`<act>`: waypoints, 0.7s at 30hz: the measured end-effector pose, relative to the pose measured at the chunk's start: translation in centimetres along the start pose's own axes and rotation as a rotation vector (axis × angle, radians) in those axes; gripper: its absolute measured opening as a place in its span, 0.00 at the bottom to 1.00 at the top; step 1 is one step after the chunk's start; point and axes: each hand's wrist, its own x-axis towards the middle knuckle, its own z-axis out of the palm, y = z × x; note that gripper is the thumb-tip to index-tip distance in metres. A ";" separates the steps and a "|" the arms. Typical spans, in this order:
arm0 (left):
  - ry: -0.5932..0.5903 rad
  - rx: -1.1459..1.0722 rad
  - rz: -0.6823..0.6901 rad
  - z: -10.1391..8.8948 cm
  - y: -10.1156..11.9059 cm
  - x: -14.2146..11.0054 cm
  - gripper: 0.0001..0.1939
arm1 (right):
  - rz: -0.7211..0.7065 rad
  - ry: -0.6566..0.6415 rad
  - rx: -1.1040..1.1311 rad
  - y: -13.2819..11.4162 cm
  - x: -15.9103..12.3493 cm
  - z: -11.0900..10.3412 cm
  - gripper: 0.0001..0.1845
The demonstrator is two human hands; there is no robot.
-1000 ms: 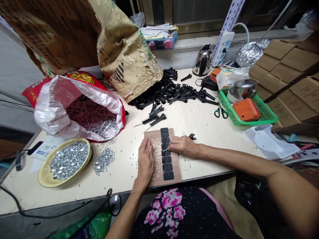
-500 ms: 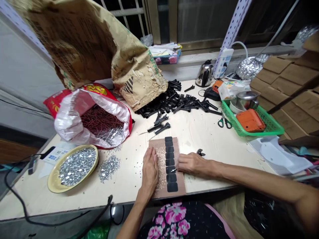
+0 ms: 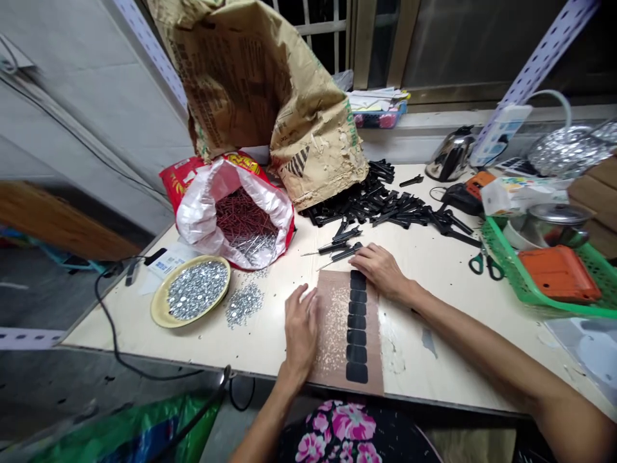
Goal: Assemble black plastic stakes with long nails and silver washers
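A brown board (image 3: 337,360) lies at the table's near edge, with a column of black pads (image 3: 357,325) and a patch of tiny pale bits (image 3: 333,328) on it. My left hand (image 3: 299,328) lies flat on the board's left edge, fingers stretched out. My right hand (image 3: 380,269) is at the board's far end, fingers curled together. Its fingertips meet the handle end of the nearest black-handled pin (image 3: 343,253). What they pinch, if anything, is hidden. Two more such pins (image 3: 340,243) lie just beyond.
A pile of black plastic parts (image 3: 385,204) spills from a torn brown paper sack (image 3: 270,96). A red-and-white bag of nails (image 3: 241,222), a yellow plate of small metal pieces (image 3: 193,299) and loose ones (image 3: 243,303) are left. Scissors (image 3: 486,263) and a green basket (image 3: 540,302) stand right.
My right hand moved from the middle of the pad column up to the board's far end by the black-handled pins. My left hand stayed on the board. The view swung left.
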 end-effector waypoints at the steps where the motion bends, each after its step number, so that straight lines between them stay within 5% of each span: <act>1: 0.055 0.044 -0.008 -1.0 -0.5 0.1 0.16 | -0.058 -0.039 -0.005 0.0 1.5 0.8 0.12; 4: 0.083 0.165 -0.011 -4.2 -2.7 0.1 0.13 | -0.218 -0.155 -0.054 -0.1 4.6 3.1 0.10; 7: -0.036 0.201 0.050 -6.1 -4.7 -0.5 0.11 | -0.308 -0.227 -0.120 -0.1 5.7 4.5 0.09; 12: -0.184 0.266 0.144 -5.8 -6.1 -1.3 0.12 | -0.268 -0.233 -0.121 -0.1 6.1 5.5 0.12; 18: -0.232 0.293 0.200 -4.6 -6.5 -1.2 0.11 | -0.117 0.021 0.178 -2.0 5.4 1.9 0.14; 21: -0.190 0.055 0.051 -4.6 -6.1 -0.8 0.08 | -0.038 0.119 0.354 -5.1 4.0 -0.4 0.15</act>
